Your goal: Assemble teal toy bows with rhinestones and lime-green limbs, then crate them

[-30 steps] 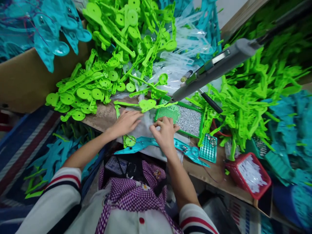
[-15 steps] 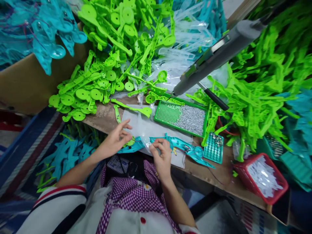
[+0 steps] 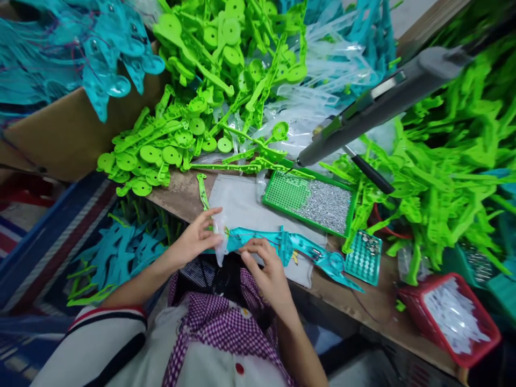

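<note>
A long teal plastic shell [image 3: 253, 236] lies across the front edge of the bench, its inner side facing up. My left hand [image 3: 197, 239] is at its left end, closed on a thin translucent plastic piece [image 3: 220, 242] that hangs down over the shell. A bit of green shows behind that piece. My right hand [image 3: 268, 271] is at the shell's lower edge, thumb and fingertips pinched together; what they hold, if anything, is hidden. A thin dark reddish line runs along the shell above my right fingers.
Behind the grey cloth [image 3: 237, 196] stands a green tray [image 3: 266, 200] of small metal pieces. A powered screwdriver [image 3: 350, 118] hangs above it. Green levers [image 3: 153, 156] are heaped behind. At right are a teal tray [image 3: 363, 269] and a red basket [image 3: 479, 352] of translucent pieces.
The translucent piece has passed from my right hand to my left, moving left. A green lever is gone from the grey cloth. The view has shifted slightly.
</note>
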A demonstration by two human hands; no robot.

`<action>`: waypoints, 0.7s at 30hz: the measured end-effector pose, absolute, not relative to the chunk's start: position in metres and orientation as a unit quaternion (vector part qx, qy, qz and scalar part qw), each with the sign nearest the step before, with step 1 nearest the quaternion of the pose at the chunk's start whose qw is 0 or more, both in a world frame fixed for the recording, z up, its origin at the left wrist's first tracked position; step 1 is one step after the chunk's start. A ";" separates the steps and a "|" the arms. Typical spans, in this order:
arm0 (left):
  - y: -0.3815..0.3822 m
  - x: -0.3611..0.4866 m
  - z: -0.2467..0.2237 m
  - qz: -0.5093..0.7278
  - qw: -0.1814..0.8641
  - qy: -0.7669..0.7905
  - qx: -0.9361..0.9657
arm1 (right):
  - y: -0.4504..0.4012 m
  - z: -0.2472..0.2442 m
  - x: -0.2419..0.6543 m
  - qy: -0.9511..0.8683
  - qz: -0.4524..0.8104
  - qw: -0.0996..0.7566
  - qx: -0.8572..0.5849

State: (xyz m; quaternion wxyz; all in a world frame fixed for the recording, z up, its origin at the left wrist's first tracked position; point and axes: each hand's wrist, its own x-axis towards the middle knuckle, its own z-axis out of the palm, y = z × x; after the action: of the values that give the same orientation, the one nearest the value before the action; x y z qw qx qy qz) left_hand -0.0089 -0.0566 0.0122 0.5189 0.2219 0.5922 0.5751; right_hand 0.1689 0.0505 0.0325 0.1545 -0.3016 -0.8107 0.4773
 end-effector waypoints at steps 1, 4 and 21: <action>-0.068 -0.011 0.009 0.583 0.488 0.611 0.219 | 0.050 0.031 0.169 -0.812 0.474 0.163 -0.300; -0.086 -0.024 -0.003 0.616 0.393 0.655 0.193 | 0.054 0.021 0.156 -0.832 0.445 0.176 -0.281; -0.063 -0.046 -0.032 0.622 0.361 0.678 0.152 | 0.061 -0.014 0.127 -0.906 0.350 0.138 -0.192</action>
State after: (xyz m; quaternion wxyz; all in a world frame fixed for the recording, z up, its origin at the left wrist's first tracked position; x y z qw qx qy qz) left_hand -0.0462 -0.0632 -0.0324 0.3609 0.1516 0.6779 0.6223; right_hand 0.1269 0.0606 -0.0142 0.1378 -0.1917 -0.9064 0.3504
